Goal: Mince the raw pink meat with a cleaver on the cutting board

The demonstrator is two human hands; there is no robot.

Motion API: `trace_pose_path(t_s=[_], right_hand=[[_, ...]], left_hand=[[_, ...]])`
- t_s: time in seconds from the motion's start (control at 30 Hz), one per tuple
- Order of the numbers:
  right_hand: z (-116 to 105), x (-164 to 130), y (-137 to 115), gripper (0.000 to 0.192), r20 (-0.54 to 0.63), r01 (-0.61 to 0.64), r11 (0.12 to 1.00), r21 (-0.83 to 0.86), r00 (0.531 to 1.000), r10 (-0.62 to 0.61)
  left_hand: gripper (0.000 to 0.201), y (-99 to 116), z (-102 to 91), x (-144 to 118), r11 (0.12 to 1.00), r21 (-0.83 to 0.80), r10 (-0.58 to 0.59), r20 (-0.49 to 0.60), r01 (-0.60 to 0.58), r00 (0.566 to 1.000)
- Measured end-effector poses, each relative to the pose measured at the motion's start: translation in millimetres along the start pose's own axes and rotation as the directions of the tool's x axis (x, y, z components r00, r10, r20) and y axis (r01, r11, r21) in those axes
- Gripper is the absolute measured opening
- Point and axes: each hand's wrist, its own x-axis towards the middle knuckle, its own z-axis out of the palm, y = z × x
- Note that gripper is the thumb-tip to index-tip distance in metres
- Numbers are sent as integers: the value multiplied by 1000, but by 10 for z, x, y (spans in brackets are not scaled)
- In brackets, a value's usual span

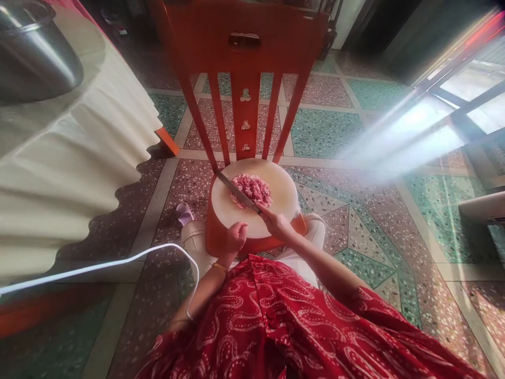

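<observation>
A round pale chopping board (276,181) lies on the seat of an orange-red wooden chair (244,58). A heap of pink minced meat (252,189) sits on the board's middle. My right hand (278,223) grips the handle of a long knife (235,191), whose blade lies across the left side of the meat, pointing to the far left. My left hand (235,237) rests at the board's near edge with its fingers curled, holding nothing that I can see. My red patterned clothing fills the bottom of the view.
A table with a cream pleated cloth (74,158) stands at the left, a steel bowl (35,52) on it. A white cable (118,263) runs across the terrazzo floor. A bright window (465,95) is at the right.
</observation>
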Motion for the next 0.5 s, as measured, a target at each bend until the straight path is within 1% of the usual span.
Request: trace_pose_path(t_s=[0.03,0.07,0.13,0.2,0.23,0.3,0.4,0.43,0.5], right_hand=[[-7,-7,0,47,-23,17,1000,5,1000,-17],[-6,-16,4,47,-22,23,1000,-6,999,-23],[10,-37,24,48,50,12,998,-62,999,-9],[17,-60,48,47,131,-21,993,-119,991,36],[8,-68,52,46,143,-33,991,-127,988,52],[-32,-77,44,45,92,-35,995,-88,995,43],[-71,-72,27,47,-17,22,1000,4,1000,-22],[-64,-71,34,47,-19,29,1000,10,999,-29],[-34,-76,69,47,45,6,1000,-16,999,-6]], left_hand=[[19,-3,2,0,1000,-1,0,0,0,1000],[19,-7,4,-1,1000,-2,0,0,0,1000],[19,-10,7,-3,1000,-2,0,1,0,1000],[19,-9,10,-3,1000,-1,1,1,-1,1000],[18,-7,13,-1,1000,4,5,0,-5,1000],[18,-6,18,6,1000,16,22,-7,-22,1000],[17,-6,24,15,998,15,61,-19,-61,998],[18,-5,25,14,998,6,64,-22,-64,998],[17,3,22,10,998,-11,55,-26,-55,998]])
